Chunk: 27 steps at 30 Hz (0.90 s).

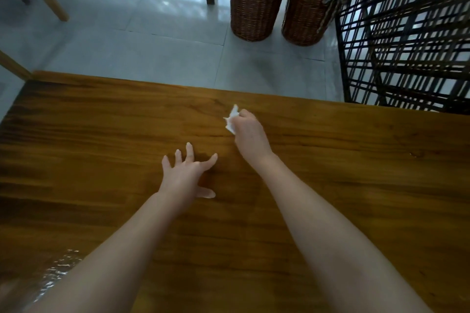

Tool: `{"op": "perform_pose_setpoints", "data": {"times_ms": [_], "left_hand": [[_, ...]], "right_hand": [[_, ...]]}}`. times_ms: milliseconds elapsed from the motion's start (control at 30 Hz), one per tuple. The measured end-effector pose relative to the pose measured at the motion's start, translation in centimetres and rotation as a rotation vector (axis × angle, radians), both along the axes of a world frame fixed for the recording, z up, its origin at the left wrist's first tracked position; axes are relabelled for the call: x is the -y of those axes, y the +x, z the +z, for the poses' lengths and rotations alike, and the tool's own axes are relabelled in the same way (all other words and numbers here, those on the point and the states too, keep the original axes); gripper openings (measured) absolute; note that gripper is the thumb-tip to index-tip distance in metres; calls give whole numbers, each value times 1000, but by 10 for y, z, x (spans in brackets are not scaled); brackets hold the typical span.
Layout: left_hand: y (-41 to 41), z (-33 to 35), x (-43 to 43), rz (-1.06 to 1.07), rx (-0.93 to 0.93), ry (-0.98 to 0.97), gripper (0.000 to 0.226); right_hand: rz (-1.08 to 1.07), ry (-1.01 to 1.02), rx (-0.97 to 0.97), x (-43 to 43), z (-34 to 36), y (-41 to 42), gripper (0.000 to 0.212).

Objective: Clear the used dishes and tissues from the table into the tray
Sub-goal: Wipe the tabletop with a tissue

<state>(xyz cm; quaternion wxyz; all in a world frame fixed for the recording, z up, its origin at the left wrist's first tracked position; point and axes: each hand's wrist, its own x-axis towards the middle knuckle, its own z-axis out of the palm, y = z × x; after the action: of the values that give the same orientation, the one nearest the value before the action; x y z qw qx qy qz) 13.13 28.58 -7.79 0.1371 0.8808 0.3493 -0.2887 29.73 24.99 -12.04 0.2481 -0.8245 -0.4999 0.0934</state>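
Crumpled white tissue (pixel 232 119) is being pinched by the right hand (pixel 250 132) for lifting — the left hand (pixel 184 175), fingers spread and holding nothing, is bracing on the brown wooden table (pixel 356 173)

There is one wooden desk (pixel 101 134). Over the desk there are two grips, the left grip (pixel 185 173) and the right grip (pixel 250 132). One white tissue (pixel 232 119) is held in the right grip. Beyond the far edge of the desk stand two wicker baskets, the first basket (pixel 255 7) and the second basket (pixel 305 15).

Two wicker baskets (pixel 256 7) (leafy stems inside) stand on the tiled floor (pixel 127 46).
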Motion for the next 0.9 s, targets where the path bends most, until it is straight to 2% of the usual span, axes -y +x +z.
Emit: {"op": "perform_pose_setpoints", "data": {"times_ms": [200,333,400,500,600,733,800,900], "left_hand": [[1,2,0,12,-5,-20,93],[1,4,0,11,-3,-17,93],[1,5,1,7,3,-16,92],[0,4,1,6,5,-9,92],[0,2,1,8,3,5,92],[-1,1,1,9,3,7,91],[-1,1,1,10,9,4,91],[1,3,2,5,0,4,92]], "right_hand": [[-550,7,-41,79,2,120,19],[-745,27,-100,68,-2,127,25],[-678,43,-110,53,-2,107,27],[-414,94,-71,39,-5,64,28],[-242,118,-32,40,-7,29,25],[-58,52,11,55,-4,40,23],[-45,28,53,66,-2,59,19],[-246,74,16,73,-5,74,17]]}}
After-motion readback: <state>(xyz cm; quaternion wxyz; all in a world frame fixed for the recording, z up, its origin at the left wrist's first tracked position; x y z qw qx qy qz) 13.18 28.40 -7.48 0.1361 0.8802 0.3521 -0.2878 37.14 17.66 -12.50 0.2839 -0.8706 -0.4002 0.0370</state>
